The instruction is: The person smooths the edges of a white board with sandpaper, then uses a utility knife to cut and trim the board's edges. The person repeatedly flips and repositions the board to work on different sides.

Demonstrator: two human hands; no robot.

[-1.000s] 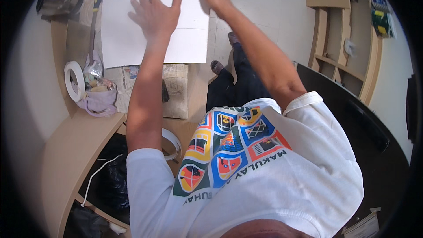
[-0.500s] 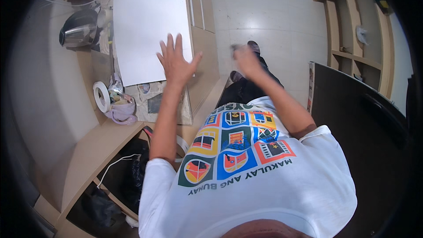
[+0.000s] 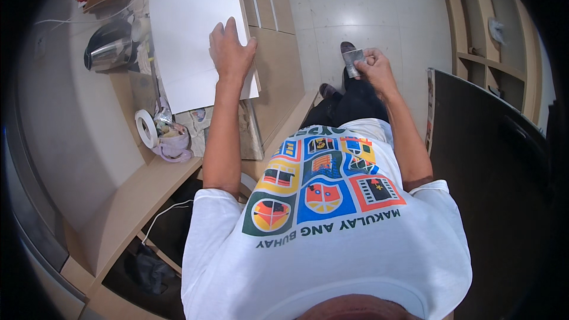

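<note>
My left hand (image 3: pixel 230 54) lies over the right edge of a white flat board (image 3: pixel 186 41), palm down. Its fingers are stretched out and the thumb is apart from them, with nothing held. My right hand (image 3: pixel 376 73) is off to the right, raised above my legs and the floor. Pinched between its thumb and fingers is a small flat grey rectangular piece (image 3: pixel 354 63); its exact kind cannot be made out. Stained covering material (image 3: pixel 249 127) shows below the board's near edge, on the same wooden cabinet (image 3: pixel 278 68).
Left of the board are a dark kettle-like appliance (image 3: pixel 109 47), a white tape roll (image 3: pixel 146 129) and a lilac strapped item (image 3: pixel 175 145). An open compartment (image 3: pixel 148 266) is at the lower left. A large black panel (image 3: pixel 483 160) and wooden shelving (image 3: pixel 492 68) stand at the right.
My left hand, spread wide before, now has its fingers closer together and reaches farther up the board's edge. My right hand, blurred earlier, has moved right, and the grey piece shows clearly.
</note>
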